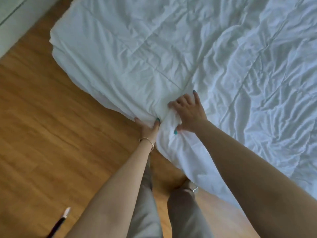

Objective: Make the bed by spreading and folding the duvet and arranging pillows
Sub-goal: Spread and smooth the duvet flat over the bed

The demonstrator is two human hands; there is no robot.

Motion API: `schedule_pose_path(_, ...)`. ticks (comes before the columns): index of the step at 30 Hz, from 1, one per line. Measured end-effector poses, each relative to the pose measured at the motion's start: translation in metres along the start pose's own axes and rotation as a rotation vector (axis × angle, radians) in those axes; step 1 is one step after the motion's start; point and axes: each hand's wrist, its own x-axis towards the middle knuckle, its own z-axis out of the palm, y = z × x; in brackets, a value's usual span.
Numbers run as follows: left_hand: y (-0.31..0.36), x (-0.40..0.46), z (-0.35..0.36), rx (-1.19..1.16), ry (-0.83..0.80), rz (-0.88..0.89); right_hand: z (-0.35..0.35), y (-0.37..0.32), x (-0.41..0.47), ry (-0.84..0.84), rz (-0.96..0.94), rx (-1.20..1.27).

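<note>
1. The left hand (148, 127) grips the duvet (171, 54) edge from below, thumb curled over the fold.
2. Just beside it, the right hand (186, 114) bunches cloth, thumb and fingers pinching.
3. Beyond both hands the duvet lies spread but creased; smoothing remains, and no pillows show.
4. No writing is readable.

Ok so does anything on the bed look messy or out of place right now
Yes. The white duvet is heavily creased across the right side, and its edge is bunched into a lump where the left hand and right hand grip it. The folded part on the left looks smoother. No stains or tears show.
</note>
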Motion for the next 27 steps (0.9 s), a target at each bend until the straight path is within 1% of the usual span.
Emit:
schedule_pose_path(2, 0.000, -0.012, 0.001, 0.009, 0.128, 0.096, 0.001, -0.005, -0.006, 0.034, 0.054, 0.035)
schedule_pose_path(3, 0.001, -0.018, 0.000, 0.019, 0.160, 0.120, 0.003, -0.006, -0.010, 0.046, 0.077, 0.057)
schedule_pose_path(6, 0.005, -0.031, 0.003, -0.025, 0.114, 0.087, 0.007, -0.006, -0.018, 0.072, 0.085, 0.074)
schedule_pose_path(8, 0.009, -0.038, 0.002, -0.040, 0.106, 0.121, 0.010, -0.005, -0.021, 0.105, 0.054, 0.085)
schedule_pose_path(10, 0.005, -0.047, -0.004, -0.020, 0.141, 0.180, 0.013, -0.003, -0.024, 0.160, 0.012, 0.120)
schedule_pose_path(13, -0.007, -0.066, -0.021, 0.016, 0.237, 0.305, 0.008, 0.012, -0.026, 0.295, -0.084, 0.232)
schedule_pose_path(15, -0.016, -0.076, -0.032, 0.060, 0.254, 0.362, -0.008, 0.021, -0.024, 0.403, -0.118, 0.255)
schedule_pose_path(16, -0.021, -0.077, -0.037, 0.097, 0.238, 0.393, -0.015, 0.024, -0.021, 0.471, -0.110, 0.218)
schedule_pose_path(17, -0.024, -0.078, -0.040, 0.141, 0.208, 0.426, -0.021, 0.024, -0.017, 0.532, -0.067, 0.159)
schedule_pose_path(18, -0.029, -0.075, -0.042, 0.202, 0.167, 0.447, -0.023, 0.023, -0.012, 0.553, 0.011, 0.110)
schedule_pose_path(19, -0.031, -0.073, -0.042, 0.264, 0.125, 0.453, -0.025, 0.020, -0.008, 0.504, 0.105, 0.083)
schedule_pose_path(20, -0.034, -0.069, -0.042, 0.309, 0.097, 0.422, -0.024, 0.014, -0.005, 0.379, 0.200, 0.081)
schedule_pose_path(21, -0.037, -0.066, -0.041, 0.340, 0.094, 0.355, -0.021, 0.007, -0.003, 0.247, 0.273, 0.091)
schedule_pose_path(22, -0.039, -0.063, -0.042, 0.362, 0.134, 0.266, -0.016, -0.001, -0.001, 0.179, 0.318, 0.099)
schedule_pose_path(23, -0.038, -0.062, -0.043, 0.368, 0.202, 0.191, -0.012, -0.008, -0.001, 0.159, 0.347, 0.116)
schedule_pose_path(24, -0.036, -0.062, -0.044, 0.359, 0.267, 0.165, -0.007, -0.015, -0.005, 0.175, 0.377, 0.152)
schedule_pose_path(25, -0.033, -0.063, -0.044, 0.338, 0.287, 0.199, 0.000, -0.019, -0.011, 0.195, 0.415, 0.214)
schedule_pose_path(26, -0.027, -0.064, -0.042, 0.318, 0.243, 0.276, 0.009, -0.021, -0.021, 0.216, 0.454, 0.288)
schedule_pose_path(27, -0.018, -0.066, -0.037, 0.330, 0.157, 0.371, 0.019, -0.020, -0.034, 0.235, 0.482, 0.365)
